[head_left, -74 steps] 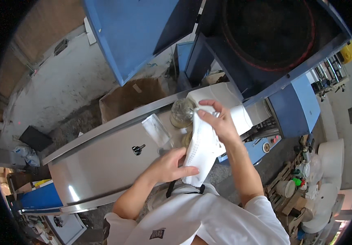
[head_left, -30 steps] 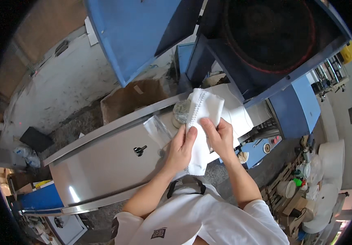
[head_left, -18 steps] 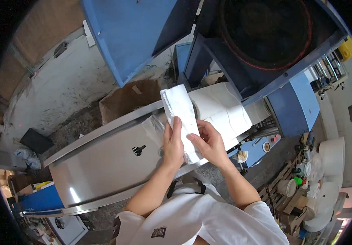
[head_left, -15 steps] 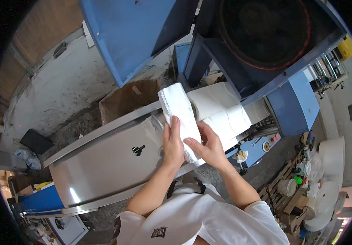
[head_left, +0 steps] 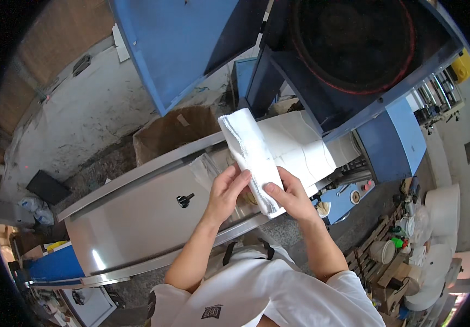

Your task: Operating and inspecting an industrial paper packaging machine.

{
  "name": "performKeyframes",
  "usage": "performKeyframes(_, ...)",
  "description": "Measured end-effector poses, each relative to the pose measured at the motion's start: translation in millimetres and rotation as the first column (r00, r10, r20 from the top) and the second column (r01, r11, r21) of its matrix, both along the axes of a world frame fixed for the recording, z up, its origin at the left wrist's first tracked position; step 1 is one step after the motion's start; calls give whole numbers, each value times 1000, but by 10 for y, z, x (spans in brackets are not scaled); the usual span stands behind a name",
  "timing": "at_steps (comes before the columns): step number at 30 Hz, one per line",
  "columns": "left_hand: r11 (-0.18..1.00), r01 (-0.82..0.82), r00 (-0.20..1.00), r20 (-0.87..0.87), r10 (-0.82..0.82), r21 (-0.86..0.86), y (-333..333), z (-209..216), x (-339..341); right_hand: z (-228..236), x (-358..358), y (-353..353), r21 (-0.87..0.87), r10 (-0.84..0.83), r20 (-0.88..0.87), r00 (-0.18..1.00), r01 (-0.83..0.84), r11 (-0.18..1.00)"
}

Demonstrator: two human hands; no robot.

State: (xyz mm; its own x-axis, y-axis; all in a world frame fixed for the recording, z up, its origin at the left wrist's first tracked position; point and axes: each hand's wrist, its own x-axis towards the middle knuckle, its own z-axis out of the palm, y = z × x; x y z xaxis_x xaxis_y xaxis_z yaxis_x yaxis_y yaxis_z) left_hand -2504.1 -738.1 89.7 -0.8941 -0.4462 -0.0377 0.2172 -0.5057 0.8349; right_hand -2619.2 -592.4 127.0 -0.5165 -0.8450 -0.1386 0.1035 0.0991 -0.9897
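Observation:
Between both hands I hold a long stack of white folded paper (head_left: 252,155), with a frilled edge running down its left side. It lies slanted, its far end to the left, raised over the metal table. My left hand (head_left: 225,196) is closed on its left edge, thumb on top. From the right, my right hand (head_left: 294,197) grips the near part, thumb on the upper face and fingers hidden beneath. A clear plastic bag (head_left: 206,168) lies on the metal just left of the stack. Behind it, a wide white paper web (head_left: 295,143) comes out of the machine.
A curved steel table (head_left: 136,218) extends left, with a black knob (head_left: 184,201) on it. Beyond stands an open cardboard box (head_left: 172,131). A blue machine door (head_left: 186,49) hangs open overhead. At right are a blue tool shelf (head_left: 344,199) and large white rolls (head_left: 442,210).
The paper stack has shifted a little right and turned slightly. My left hand has moved down along its left edge, and my right hand has moved slightly right with the stack.

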Motion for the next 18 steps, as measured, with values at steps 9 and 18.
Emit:
performKeyframes(9,997,18,1000,-14,-17,74,-40,59,85,31,-3,42,-5,97,-13,995,-97,995)
performKeyframes(18,991,-126,992,24,127,-48,93,-20,32,116,197,-73,9,-94,-796,598,167,986)
